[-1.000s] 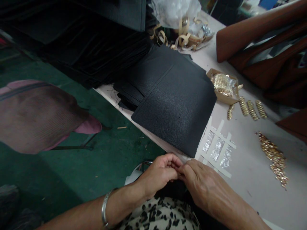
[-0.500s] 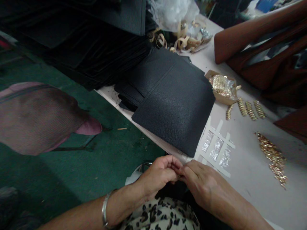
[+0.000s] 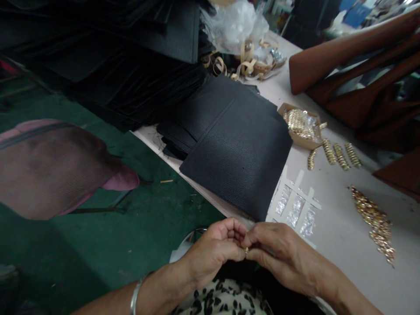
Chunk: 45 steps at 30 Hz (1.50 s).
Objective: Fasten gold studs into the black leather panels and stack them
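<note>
A small gold metal piece (image 3: pixel 246 250) shows between the fingertips of both hands, just off the table's near edge. My left hand (image 3: pixel 218 246), fingers curled, pinches it from the left. From the right, the thumb and fingers of my right hand (image 3: pixel 282 249) close on the same piece. Beyond the hands, a black leather panel (image 3: pixel 243 153) lies on top of other black pieces. To its right are clear plastic packets (image 3: pixel 296 208) among pale strips. A heap of gold pieces (image 3: pixel 374 225) lies farther right on the table.
Behind the packets sits a small cardboard box (image 3: pixel 303 139) of gold parts, with gold coils (image 3: pixel 341 156) beside it. Tall black stacks (image 3: pixel 108 65) fill the upper left. Brown leather pieces (image 3: pixel 348 78) stand at the upper right. A covered seat (image 3: pixel 55 168) is at the left.
The fingers of my right hand have shifted and parted slightly from my left hand, so the small gold piece now shows. The camera view has moved a little.
</note>
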Available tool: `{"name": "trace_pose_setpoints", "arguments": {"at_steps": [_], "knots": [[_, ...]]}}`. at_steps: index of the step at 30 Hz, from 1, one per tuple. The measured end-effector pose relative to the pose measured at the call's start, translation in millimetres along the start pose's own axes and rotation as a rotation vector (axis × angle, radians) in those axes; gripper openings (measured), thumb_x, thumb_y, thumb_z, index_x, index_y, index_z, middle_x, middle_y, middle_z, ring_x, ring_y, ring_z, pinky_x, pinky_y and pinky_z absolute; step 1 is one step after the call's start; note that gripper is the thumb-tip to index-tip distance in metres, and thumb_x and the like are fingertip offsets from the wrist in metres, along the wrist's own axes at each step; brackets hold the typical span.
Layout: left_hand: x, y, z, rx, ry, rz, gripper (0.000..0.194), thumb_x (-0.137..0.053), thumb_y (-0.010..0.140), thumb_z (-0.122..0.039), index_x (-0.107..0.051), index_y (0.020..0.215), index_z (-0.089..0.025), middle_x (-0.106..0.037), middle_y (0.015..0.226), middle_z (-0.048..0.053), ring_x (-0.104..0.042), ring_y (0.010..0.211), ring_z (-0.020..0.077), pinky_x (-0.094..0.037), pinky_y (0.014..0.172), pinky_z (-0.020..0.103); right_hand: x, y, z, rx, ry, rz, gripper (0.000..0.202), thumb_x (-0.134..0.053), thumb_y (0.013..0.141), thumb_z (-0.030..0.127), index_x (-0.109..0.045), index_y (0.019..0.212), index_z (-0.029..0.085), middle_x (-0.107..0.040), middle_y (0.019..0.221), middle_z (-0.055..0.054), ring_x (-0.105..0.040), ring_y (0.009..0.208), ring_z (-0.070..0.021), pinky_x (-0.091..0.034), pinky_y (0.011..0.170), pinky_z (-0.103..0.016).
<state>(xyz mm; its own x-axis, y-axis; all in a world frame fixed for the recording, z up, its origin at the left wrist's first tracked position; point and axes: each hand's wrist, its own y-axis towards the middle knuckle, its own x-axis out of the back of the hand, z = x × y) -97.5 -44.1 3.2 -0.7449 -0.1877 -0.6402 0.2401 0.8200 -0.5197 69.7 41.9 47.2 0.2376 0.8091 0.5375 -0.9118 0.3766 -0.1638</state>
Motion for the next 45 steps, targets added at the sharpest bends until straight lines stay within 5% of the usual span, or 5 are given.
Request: {"name": "trace_pose_setpoints", "arguments": {"at_steps": [21,31,39,42,45], "knots": [[2.5,-1.2,-1.9,0.025,-0.073,-0.009,0.031,-0.066,0.049,-0.005,-0.064,0.078,-0.015,-0.063,0.072,-0.003,-0.051,0.067,0.0086,-0.037,0.063,0.022,1.2,2.8,-8.8,-0.115,0.194,0.030,0.017,-0.057,0.096,0.034,-0.067,0.093,0.020,-0.059,0.071,0.004,-0.049,0.061,-0.0076,-0.038,0.057,-0.021],[5.6,-2.6,-0.6,0.030,-0.004,-0.040,0.028,-0.065,0.052,-0.009,-0.061,0.079,-0.015,-0.062,0.067,-0.003,-0.054,0.061,0.0100,-0.041,0.061,0.024,-3.9,2.8,-6.5,0.010,0.043,-0.003,0.011,-0.059,0.095,0.023,-0.065,0.104,0.022,-0.070,0.086,0.001,-0.065,0.075,-0.0091,-0.047,0.069,-0.022],[9.4,-1.7,4.2,-0.033,0.077,-0.032,0.019,-0.067,0.059,-0.012,-0.061,0.077,-0.016,-0.059,0.068,-0.003,-0.053,0.063,0.0106,-0.047,0.060,0.025,-6.1,3.2,-2.9,0.125,-0.177,-0.027,0.020,-0.052,0.097,0.018,-0.063,0.113,0.019,-0.068,0.088,-0.005,-0.063,0.078,-0.0154,-0.049,0.067,-0.029],[8.2,-3.4,3.7,-0.049,0.049,0.006,0.019,-0.070,0.066,-0.015,-0.062,0.082,-0.015,-0.062,0.075,-0.001,-0.055,0.066,0.0100,-0.047,0.062,0.024,-5.4,-1.1,0.5,0.084,-0.121,-0.083,0.019,-0.053,0.096,0.016,-0.063,0.111,0.022,-0.069,0.088,-0.002,-0.063,0.077,-0.0137,-0.050,0.069,-0.028],[7.7,-6.0,1.1,-0.068,0.026,0.012,0.021,-0.072,0.071,-0.017,-0.064,0.090,-0.014,-0.063,0.083,0.002,-0.059,0.074,0.0121,-0.048,0.066,0.025,-1.1,-5.5,2.4,0.005,-0.145,-0.278,0.012,-0.054,0.095,0.017,-0.062,0.103,0.024,-0.068,0.087,0.000,-0.064,0.076,-0.0123,-0.049,0.068,-0.026]]}}
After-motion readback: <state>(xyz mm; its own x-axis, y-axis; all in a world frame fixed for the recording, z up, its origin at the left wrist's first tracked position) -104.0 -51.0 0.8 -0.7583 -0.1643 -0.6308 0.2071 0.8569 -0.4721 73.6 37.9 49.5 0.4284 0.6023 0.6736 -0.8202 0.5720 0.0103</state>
